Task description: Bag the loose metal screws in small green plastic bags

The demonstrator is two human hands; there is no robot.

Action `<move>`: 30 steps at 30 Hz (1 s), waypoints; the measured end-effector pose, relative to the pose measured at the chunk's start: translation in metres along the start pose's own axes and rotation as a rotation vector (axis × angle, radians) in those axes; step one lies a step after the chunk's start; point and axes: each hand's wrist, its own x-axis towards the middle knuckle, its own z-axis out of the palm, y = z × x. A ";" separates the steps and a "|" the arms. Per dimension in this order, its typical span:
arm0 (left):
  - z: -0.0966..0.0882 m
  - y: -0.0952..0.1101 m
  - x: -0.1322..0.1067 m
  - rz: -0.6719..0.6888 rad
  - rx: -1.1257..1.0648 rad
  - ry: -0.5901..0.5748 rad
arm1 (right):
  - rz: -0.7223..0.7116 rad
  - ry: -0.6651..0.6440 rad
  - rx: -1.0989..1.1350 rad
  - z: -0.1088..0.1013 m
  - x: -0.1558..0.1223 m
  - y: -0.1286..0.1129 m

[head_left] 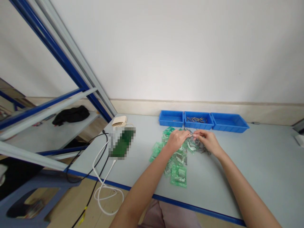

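My left hand point(177, 139) and my right hand point(208, 142) meet over the table, fingertips pinched close together. A small shiny metal piece point(190, 135) shows between them, too small to name. Beneath and around the left hand lie several green-tinted clear plastic packets point(178, 176) with pale and metal pieces inside. Loose screws point(200, 148) are heaped under the right hand, which hides part of the heap. Just beyond the hands, the middle blue bin point(211, 126) has long screws point(196, 120) in it.
A left blue bin point(171, 123) and a right blue bin point(230, 127) flank the middle one along the wall. On the table's left are a pixelated green object point(122, 144), a cream-coloured device point(119, 121) and a white cable point(106, 183) hanging over the blue edge. A metal frame stands left.
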 end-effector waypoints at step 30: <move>-0.002 0.003 -0.001 0.011 0.153 -0.042 | -0.112 -0.017 -0.122 0.000 -0.002 -0.003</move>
